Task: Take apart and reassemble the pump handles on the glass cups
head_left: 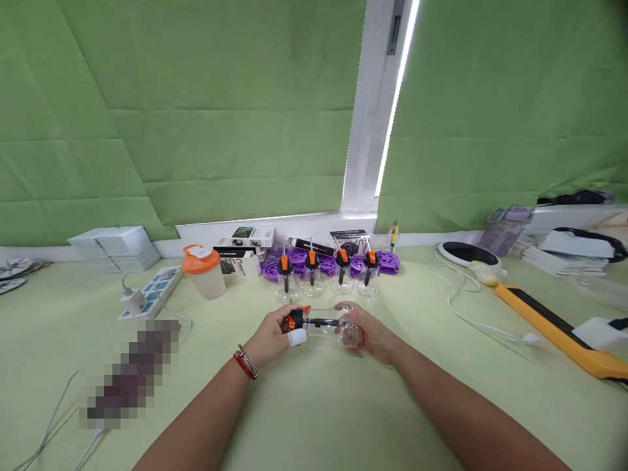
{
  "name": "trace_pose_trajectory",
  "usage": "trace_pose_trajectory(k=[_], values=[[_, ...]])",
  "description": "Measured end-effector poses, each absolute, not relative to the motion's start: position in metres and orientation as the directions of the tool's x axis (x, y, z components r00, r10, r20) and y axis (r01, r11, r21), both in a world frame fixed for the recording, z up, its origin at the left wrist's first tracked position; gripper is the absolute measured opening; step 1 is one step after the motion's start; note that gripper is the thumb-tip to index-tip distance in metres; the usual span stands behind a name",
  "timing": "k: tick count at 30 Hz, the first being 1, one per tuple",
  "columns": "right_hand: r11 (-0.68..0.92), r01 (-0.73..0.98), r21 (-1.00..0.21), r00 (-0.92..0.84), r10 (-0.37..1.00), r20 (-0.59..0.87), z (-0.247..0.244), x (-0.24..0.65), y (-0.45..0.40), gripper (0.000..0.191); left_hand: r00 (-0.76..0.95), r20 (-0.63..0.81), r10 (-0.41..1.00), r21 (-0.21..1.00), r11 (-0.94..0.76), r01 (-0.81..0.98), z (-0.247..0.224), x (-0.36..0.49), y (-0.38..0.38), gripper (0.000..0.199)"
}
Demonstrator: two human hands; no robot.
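Note:
A clear bottle (pixel 324 330) with a black and orange cap lies sideways in the air between my hands, a dark tube running along its inside. My left hand (pixel 277 337) is closed around the cap end; a white wrapping covers the thumb. At the base end, the fingers of my right hand (pixel 373 333) are wrapped around the clear wall. Just beyond my hands, several similar clear bottles (pixel 313 284) with black and orange tops stand upright in a row. Purple spoked plastic parts (pixel 389 262) lie behind them.
Small boxes (pixel 252 237) sit against the wall. To the left are an orange-lidded cup (pixel 203 271), a white power strip (pixel 156 294) and a white stack (pixel 115 247). On the right are a round black-topped pad (pixel 468 254), a white cable (pixel 471 320) and an orange power strip (pixel 549 327).

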State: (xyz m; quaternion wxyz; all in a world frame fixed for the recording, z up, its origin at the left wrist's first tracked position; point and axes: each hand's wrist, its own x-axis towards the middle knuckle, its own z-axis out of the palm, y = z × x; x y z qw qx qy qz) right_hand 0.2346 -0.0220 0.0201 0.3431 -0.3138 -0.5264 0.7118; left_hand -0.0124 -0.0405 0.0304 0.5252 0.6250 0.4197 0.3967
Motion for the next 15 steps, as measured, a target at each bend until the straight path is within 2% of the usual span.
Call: trace_pose_trajectory(k=[5, 9, 13, 15], values=[[-0.076, -0.18, -0.981, -0.566, 0.824, 0.04, 0.021, 0.232, -0.027, 0.048, 0.269, 0.021, 0.963, 0.996, -0.042, 0.076, 0.032, -0.006, -0.045, 0.055], [0.078, -0.106, -0.991, -0.587, 0.799, 0.126, 0.016, 0.234, -0.027, 0.052, 0.119, -0.007, 0.993, 0.995, -0.005, 0.098, 0.033, 0.006, -0.051, 0.06], [0.255, -0.032, -0.967, -0.622, 0.752, 0.219, 0.013, 0.238, -0.026, 0.063, 0.06, 0.03, 0.998, 0.988, -0.039, 0.15, 0.037, 0.011, -0.057, 0.064], [0.348, 0.067, -0.935, -0.632, 0.74, 0.23, 0.014, 0.24, -0.028, 0.067, 0.035, 0.025, 0.999, 0.985, -0.03, 0.172, 0.038, 0.011, -0.058, 0.064]])
